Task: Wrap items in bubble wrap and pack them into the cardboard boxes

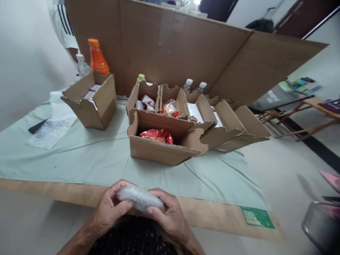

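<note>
Across the top of the frame, a large cardboard sheet [186, 53]. Below it, a pale green cloth [79, 156] over the table. At centre, a cluster of open cardboard boxes [159, 150] with red snack packets [156, 134] inside. At upper left, a lone open box [92, 102] beside an orange bottle [97, 58]. At bottom centre, left hand [110, 209] and right hand [170, 216], both closed around a small bubble-wrapped bundle [139, 199], below the cloth's near edge.
</note>
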Demonstrator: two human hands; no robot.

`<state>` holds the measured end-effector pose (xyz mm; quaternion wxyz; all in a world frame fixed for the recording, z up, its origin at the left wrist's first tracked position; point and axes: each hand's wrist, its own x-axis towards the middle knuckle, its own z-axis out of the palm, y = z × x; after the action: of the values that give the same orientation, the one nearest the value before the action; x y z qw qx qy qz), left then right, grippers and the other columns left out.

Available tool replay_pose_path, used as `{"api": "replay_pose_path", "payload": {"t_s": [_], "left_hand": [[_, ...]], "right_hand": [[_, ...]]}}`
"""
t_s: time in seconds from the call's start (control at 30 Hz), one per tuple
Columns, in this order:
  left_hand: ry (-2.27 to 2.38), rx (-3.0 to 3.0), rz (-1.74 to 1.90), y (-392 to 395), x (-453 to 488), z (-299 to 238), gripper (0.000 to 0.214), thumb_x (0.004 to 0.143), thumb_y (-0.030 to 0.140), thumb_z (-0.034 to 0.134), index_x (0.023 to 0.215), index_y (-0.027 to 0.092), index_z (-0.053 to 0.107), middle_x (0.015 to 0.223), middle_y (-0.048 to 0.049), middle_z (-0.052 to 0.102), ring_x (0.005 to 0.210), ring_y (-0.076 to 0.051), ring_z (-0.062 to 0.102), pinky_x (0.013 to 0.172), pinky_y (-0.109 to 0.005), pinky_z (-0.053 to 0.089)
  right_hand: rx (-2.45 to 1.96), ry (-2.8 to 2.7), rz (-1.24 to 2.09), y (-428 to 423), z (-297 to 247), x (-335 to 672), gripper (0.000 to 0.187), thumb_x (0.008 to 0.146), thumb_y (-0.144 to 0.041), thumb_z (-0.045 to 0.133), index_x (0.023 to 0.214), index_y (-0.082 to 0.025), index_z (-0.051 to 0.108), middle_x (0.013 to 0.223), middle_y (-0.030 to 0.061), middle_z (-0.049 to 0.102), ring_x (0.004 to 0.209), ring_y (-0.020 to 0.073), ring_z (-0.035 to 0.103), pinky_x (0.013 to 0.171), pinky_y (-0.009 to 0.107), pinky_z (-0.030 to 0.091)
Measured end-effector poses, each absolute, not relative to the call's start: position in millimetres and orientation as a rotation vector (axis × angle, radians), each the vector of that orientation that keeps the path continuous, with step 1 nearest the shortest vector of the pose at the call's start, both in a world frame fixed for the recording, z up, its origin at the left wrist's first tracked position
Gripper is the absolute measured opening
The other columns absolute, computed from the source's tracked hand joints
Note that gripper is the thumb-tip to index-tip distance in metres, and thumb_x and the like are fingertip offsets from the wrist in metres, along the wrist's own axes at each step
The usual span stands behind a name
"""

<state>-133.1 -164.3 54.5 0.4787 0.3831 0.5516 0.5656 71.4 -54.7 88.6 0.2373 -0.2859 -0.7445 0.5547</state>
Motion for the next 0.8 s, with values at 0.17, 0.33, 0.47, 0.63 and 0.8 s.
{"api": "replay_pose_path", "payload": {"t_s": [0.17, 0.33, 0.47, 0.63, 0.8], "left_hand": [[1.698, 1.703, 1.515, -117.1, -147.2, 94.0, 0.072, 0.091, 0.036, 0.071, 0.156, 0.033, 0.041, 0.157, -0.0112, 0.050, 0.141, -0.033, 0.052, 0.116, -0.053, 0.046], [2.048, 2.149, 1.567, -61.6, -158.4, 121.2, 0.075, 0.089, 0.022, 0.072, 0.156, 0.033, 0.039, 0.163, -0.0099, 0.040, 0.151, -0.036, 0.039, 0.123, -0.061, 0.035], [1.968, 2.056, 1.633, -48.2, -146.1, 112.4, 0.053, 0.089, 0.012, 0.067, 0.138, 0.029, 0.055, 0.141, -0.0092, 0.058, 0.143, -0.035, 0.049, 0.119, -0.061, 0.042], [1.952, 1.951, 1.697, -49.4, -138.3, 106.6, 0.053, 0.087, 0.010, 0.068, 0.134, 0.031, 0.058, 0.131, -0.0071, 0.062, 0.139, -0.035, 0.053, 0.117, -0.062, 0.045], [1.933, 1.862, 1.799, -48.4, -143.4, 102.2, 0.069, 0.086, 0.018, 0.070, 0.148, 0.040, 0.050, 0.151, -0.0024, 0.052, 0.144, -0.035, 0.049, 0.119, -0.063, 0.043]], "right_hand": [[-0.871, -2.138, 0.757, 8.4, 179.4, 111.8, 0.017, 0.092, -0.036, 0.068, 0.105, -0.028, 0.076, 0.094, 0.0038, 0.079, 0.078, 0.0202, 0.074, 0.069, 0.030, 0.059], [-1.103, -2.555, -0.015, 98.3, 240.8, 99.5, 0.021, 0.091, -0.042, 0.064, 0.097, -0.025, 0.075, 0.075, 0.0033, 0.075, 0.064, 0.0205, 0.068, 0.064, 0.033, 0.051], [-1.187, -2.978, -0.204, 147.1, 217.3, 49.5, 0.022, 0.083, -0.033, 0.071, 0.064, -0.021, 0.068, 0.057, 0.0056, 0.067, 0.061, 0.0238, 0.068, 0.060, 0.034, 0.048], [-1.033, -3.089, 0.118, 164.3, 161.1, 9.6, 0.023, 0.082, -0.034, 0.074, 0.063, -0.022, 0.070, 0.061, 0.0088, 0.070, 0.067, 0.0262, 0.072, 0.067, 0.038, 0.053], [-0.938, -3.069, 0.174, 149.7, 195.9, 41.0, 0.025, 0.086, -0.040, 0.071, 0.103, -0.024, 0.078, 0.086, 0.0074, 0.079, 0.069, 0.0250, 0.072, 0.066, 0.038, 0.052]]}}
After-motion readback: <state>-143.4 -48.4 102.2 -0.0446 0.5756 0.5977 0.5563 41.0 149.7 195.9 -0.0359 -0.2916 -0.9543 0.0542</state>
